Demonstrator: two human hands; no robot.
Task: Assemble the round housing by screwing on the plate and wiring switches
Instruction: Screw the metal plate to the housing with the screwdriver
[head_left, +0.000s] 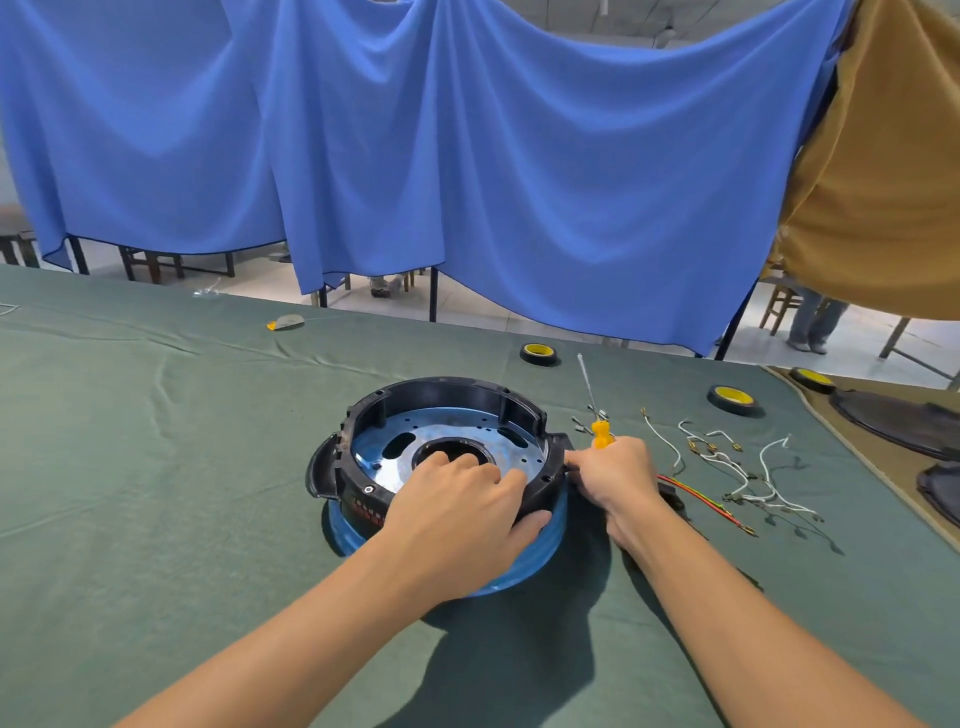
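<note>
A wide blue cloth (467, 156) hangs across the whole upper frame, with a tan cloth (883, 182) beside it at the upper right. Below them the green-covered surface (156, 467) fills the lower half. At its middle sits the round housing (447, 395), black-walled and open-topped, resting on a blue ring (519, 566). The shiny plate (395, 462) lies flat inside it. The left hand (467, 499) reaches over the housing's near wall, its fingers down on the plate and its thumb curled against the outside, so it clamps that wall. The right hand (613, 478) is at the housing's right edge, fingers curled and fingertips touching a black lug there. From here I cannot tell whether it grips anything. Just above it a yellow-handled screwdriver (601, 434) points up the frame. To the right, loose white wires (748, 467) sprawl on the surface, with a red and green pair (696, 493) nearer the wrist. Two yellow-cored tape rolls (538, 354) (731, 399) lie beyond, well apart.
</note>
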